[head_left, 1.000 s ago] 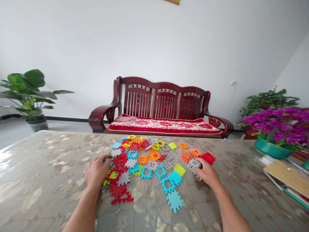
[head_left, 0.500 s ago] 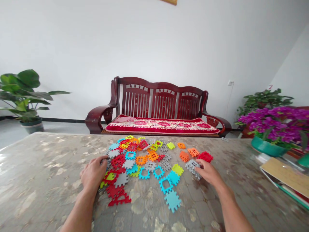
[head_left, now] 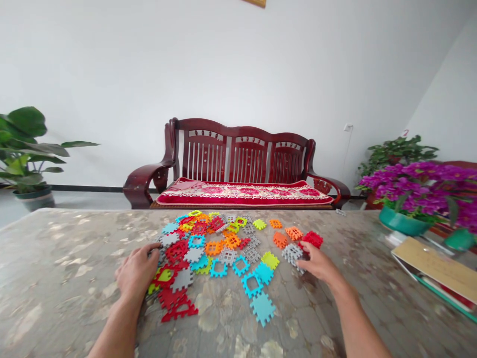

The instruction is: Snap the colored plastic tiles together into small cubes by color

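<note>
My left hand [head_left: 137, 271] rests at the left edge of a spread of toothed plastic building tiles, its fingers slightly apart near a grey tile [head_left: 170, 240]. Dark red tiles [head_left: 177, 252] lie just beyond its fingertips. My right hand [head_left: 317, 262] is beside a grey lattice tile [head_left: 292, 252], thumb and index finger apart at its right edge. A red tile [head_left: 312, 239] lies behind those fingers, and orange tiles [head_left: 280, 240] are a little to the left. Nearer the middle lie blue tiles [head_left: 264, 273], a lime tile [head_left: 270, 260] and a pale teal tile [head_left: 263, 307].
The tiles lie on a patterned table [head_left: 74, 298]. A teal pot [head_left: 402, 223] of purple flowers and a brown folder [head_left: 436, 263] stand at the right. Beyond the table is a wooden bench [head_left: 246, 136] with a red cushion; a potted plant [head_left: 30, 159] is at the left.
The whole view has shifted slightly, so things appear further left. My right thumb and index finger have spread apart at the grey lattice tile. My left hand stays by the pile.
</note>
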The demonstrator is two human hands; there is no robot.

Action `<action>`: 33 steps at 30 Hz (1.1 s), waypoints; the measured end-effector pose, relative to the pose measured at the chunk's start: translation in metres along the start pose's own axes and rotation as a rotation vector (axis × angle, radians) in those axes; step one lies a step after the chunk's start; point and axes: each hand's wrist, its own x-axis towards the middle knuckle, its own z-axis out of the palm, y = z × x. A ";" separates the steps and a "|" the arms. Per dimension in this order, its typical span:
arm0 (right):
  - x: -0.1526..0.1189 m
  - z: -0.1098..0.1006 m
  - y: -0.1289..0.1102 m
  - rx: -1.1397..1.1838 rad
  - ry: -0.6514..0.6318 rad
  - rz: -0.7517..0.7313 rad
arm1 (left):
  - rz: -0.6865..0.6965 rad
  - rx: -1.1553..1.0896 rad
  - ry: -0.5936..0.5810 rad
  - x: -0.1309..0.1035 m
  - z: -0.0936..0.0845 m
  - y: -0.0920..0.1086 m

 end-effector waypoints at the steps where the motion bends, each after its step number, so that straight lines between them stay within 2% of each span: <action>1: -0.002 0.000 0.001 -0.003 -0.022 0.000 | -0.002 -0.001 -0.003 0.000 0.000 0.000; 4: -0.012 0.004 0.001 -0.054 -0.036 -0.011 | -0.014 -0.006 -0.019 0.000 0.000 0.000; 12: -0.031 0.012 -0.018 -0.227 0.071 0.039 | -0.012 -0.011 -0.028 0.001 0.001 -0.001; 20: -0.039 0.000 -0.022 -0.339 0.062 0.046 | -0.003 -0.001 0.011 0.004 0.004 -0.004; 23: -0.042 -0.008 -0.022 -0.360 0.109 0.073 | -0.004 0.009 0.010 0.006 0.007 -0.006; 26: -0.043 -0.010 -0.024 -0.342 0.204 0.090 | -0.009 0.028 0.006 0.007 0.007 -0.006; 29: -0.037 -0.008 -0.031 -0.276 0.271 0.046 | -0.009 0.035 0.011 0.006 0.006 -0.005; 33: -0.024 -0.005 -0.049 -0.256 0.251 -0.024 | -0.008 0.018 0.012 0.005 0.005 -0.003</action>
